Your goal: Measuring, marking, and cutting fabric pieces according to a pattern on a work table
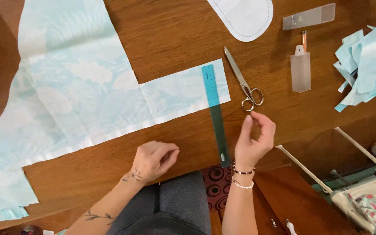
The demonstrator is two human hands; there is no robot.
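A large pale blue patterned fabric [70,91] lies spread over the wooden table [170,30]; a narrow strip of it reaches right. A clear teal ruler [216,113] lies across the strip's end and hangs over the table's near edge. Silver scissors [243,80] rest just right of the ruler. My left hand [153,160] lies on the table near the front edge, fingers loosely curled, holding nothing. My right hand [254,141] hovers beside the ruler, below the scissors' handles, thumb and fingers curved and apart, empty.
A white rounded paper pattern [244,17] lies at the far edge. A clear plastic case [300,69], a pencil [304,40] and a clear strip [308,16] sit to the right. Fabric scraps [368,61] are piled at far right. A white frame [362,191] stands beside the table.
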